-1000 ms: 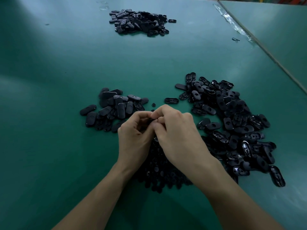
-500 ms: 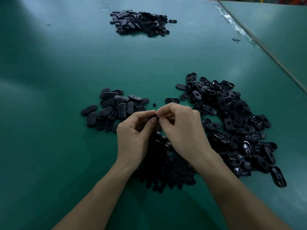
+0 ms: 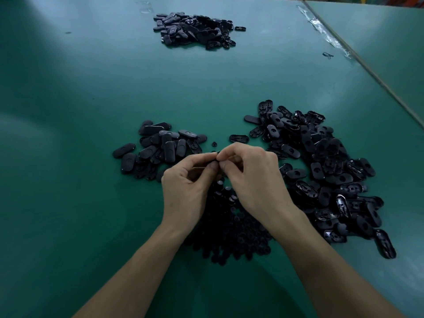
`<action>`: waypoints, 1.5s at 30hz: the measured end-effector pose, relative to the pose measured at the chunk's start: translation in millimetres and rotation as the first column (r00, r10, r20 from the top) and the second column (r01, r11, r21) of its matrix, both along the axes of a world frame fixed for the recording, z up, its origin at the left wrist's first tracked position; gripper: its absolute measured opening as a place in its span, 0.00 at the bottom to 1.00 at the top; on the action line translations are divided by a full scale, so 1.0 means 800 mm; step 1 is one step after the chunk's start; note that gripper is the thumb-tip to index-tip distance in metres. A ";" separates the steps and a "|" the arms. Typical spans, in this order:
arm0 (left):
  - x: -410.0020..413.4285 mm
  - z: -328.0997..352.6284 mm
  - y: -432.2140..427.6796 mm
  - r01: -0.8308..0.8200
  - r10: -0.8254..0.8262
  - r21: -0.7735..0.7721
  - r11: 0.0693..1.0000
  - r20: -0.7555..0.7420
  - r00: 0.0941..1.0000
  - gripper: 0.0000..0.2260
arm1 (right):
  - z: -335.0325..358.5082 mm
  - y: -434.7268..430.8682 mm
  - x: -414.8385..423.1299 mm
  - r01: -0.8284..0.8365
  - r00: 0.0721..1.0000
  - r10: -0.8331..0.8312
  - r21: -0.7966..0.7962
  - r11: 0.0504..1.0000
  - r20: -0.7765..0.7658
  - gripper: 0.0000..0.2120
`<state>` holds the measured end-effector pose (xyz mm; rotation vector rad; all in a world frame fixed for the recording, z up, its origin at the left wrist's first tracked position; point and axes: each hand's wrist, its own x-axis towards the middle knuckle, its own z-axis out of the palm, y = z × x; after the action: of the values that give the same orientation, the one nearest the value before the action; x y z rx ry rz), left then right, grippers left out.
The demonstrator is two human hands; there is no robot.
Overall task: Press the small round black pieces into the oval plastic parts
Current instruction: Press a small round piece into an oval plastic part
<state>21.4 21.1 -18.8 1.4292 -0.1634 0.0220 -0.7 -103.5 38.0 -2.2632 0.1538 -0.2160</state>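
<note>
Table (image 3: 57,157): green top; all the black parts lie on it.
Left pile (image 3: 158,152): ovals, mostly smooth side up, just left of the left hand and nearer to it than to the right.
Far pile (image 3: 195,31): more ovals, well apart from both hands.
Left hand (image 3: 188,187): fingers curled, thumb and forefinger pinching at the spot where the two hands meet.
Held part (image 3: 215,154): only a dark sliver shows between the meeting fingertips. I cannot tell its long axis, or which hand has the oval and which the round piece.
Loose round (image 3: 214,144): one small piece on the table just beyond the fingertips.
Rounds heap (image 3: 229,232): small round pieces under and between the wrists, on the person's side of the pinch.
Right hand (image 3: 254,180): fingers curled, thumb and forefinger pinched against the same part, tip to tip with the left.
Lone oval (image 3: 239,138): hollow side up, just beyond the right hand's knuckles.
Right pile (image 3: 332,175): ovals with holes showing, to the right, so nearest the right hand.
Judgement: a press-in is likely under way, and both hands are equally near.
</note>
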 end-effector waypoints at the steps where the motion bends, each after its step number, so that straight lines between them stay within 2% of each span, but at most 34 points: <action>1: 0.000 0.000 0.000 0.001 -0.001 0.000 1.000 -0.001 1.000 0.07 | 0.001 -0.001 0.000 -0.007 1.000 0.007 0.001 1.000 -0.009 0.07; 8: -0.001 0.001 -0.002 0.012 -0.012 0.001 1.000 -0.017 1.000 0.07 | 0.009 -0.005 0.007 -0.049 0.990 0.037 -0.089 0.995 -0.136 0.08; 18: 0.000 0.002 0.001 0.030 -0.031 0.093 0.995 0.003 1.000 0.09 | 0.011 0.007 0.003 0.008 0.991 -0.022 -0.111 0.994 -0.132 0.07; 23: 0.000 0.000 0.002 -0.002 -0.005 0.125 0.992 0.052 0.999 0.07 | 0.022 0.015 -0.003 -0.031 0.989 0.014 -0.115 0.993 -0.145 0.09; 29: -0.001 0.002 0.002 -0.021 0.011 0.122 0.992 0.082 0.997 0.04 | 0.029 0.012 -0.002 -0.093 0.975 0.068 -0.110 0.990 -0.210 0.08; 36: -0.001 0.002 0.000 0.006 -0.004 0.038 0.999 -0.034 0.999 0.10 | 0.014 -0.010 0.004 -0.027 0.998 0.016 -0.181 0.983 -0.061 0.09; 38: 0.001 0.003 0.001 0.016 -0.017 -0.016 1.000 -0.045 0.999 0.11 | 0.011 -0.018 0.009 -0.058 0.996 0.048 -0.134 0.989 -0.074 0.10; 42: 0.002 0.005 0.002 0.007 -0.012 -0.085 0.996 -0.052 0.999 0.10 | 0.009 -0.032 0.016 -0.130 0.987 0.135 0.071 0.989 -0.085 0.06; 45: 0.002 0.006 0.001 -0.001 -0.005 -0.110 0.994 -0.060 0.998 0.09 | 0.006 -0.037 0.020 -0.152 0.984 0.162 0.126 0.980 -0.075 0.06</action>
<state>23.1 22.2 -14.3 1.3186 -0.1122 -0.0136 15.3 -133.2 43.1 -2.1533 0.0306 -0.0262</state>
